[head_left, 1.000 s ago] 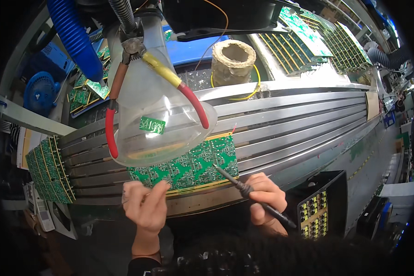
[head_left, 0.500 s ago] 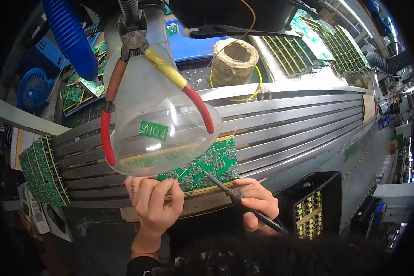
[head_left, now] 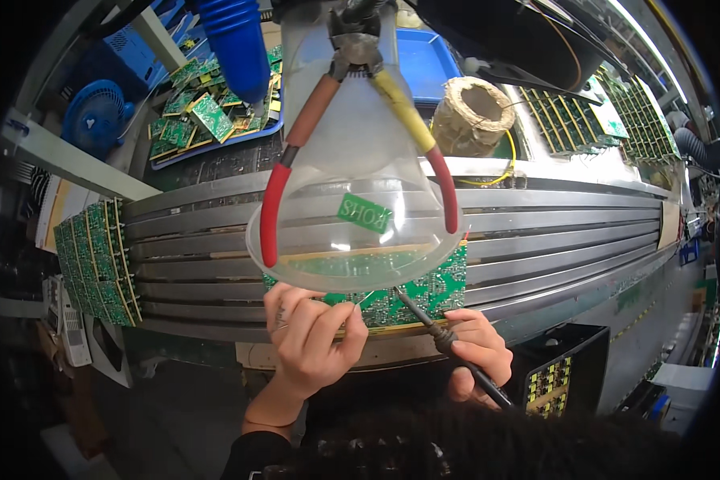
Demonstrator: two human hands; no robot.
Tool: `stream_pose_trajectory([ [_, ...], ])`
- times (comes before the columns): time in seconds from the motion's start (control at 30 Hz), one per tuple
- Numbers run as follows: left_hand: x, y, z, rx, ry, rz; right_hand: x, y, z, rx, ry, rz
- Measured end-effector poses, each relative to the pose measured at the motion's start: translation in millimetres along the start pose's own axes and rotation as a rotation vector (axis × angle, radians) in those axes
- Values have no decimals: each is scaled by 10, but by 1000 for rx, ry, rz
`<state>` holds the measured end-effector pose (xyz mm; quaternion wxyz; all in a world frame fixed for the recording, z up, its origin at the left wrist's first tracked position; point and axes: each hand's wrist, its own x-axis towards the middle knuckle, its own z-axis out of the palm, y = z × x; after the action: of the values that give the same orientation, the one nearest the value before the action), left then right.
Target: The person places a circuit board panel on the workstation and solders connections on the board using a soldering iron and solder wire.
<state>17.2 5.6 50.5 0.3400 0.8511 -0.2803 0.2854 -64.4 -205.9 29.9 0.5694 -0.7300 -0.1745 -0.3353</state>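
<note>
A green circuit board [head_left: 448, 280] lies on the metal rails in front of me, partly covered by a clear funnel-shaped hood [head_left: 320, 192]. My left hand [head_left: 316, 340] is closed at the board's near edge, pinching a thin silvery wire [head_left: 366, 297], which looks like solder. In my right hand [head_left: 484, 352] is a black soldering iron [head_left: 444, 338], gripped like a pen. Its tip points at the board near the wire's end, close to the hood's rim; whether it touches cannot be made out.
Cutters [head_left: 356, 52] with red-sleeved handles hang before the hood. Stacked boards [head_left: 96, 260] stand left on the rails [head_left: 552, 216]. A blue tray [head_left: 208, 152] of boards, a blue hose [head_left: 236, 52] and a rough round pot [head_left: 472, 120] are behind. A black bin [head_left: 588, 360] sits right.
The view has swung left, so the scene sits further right. The iron's tip is slightly further left on the board, nearer the hood's rim. Both hands keep their holds.
</note>
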Motion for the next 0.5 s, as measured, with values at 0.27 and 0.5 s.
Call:
stream_pose_trajectory([
  [0.27,6,-30,-20,16,6,2,73,-17,56,-88,-30,33],
  [0.5,-1,-38,-15,13,-2,-21,83,-35,74,-161,-85,45],
])
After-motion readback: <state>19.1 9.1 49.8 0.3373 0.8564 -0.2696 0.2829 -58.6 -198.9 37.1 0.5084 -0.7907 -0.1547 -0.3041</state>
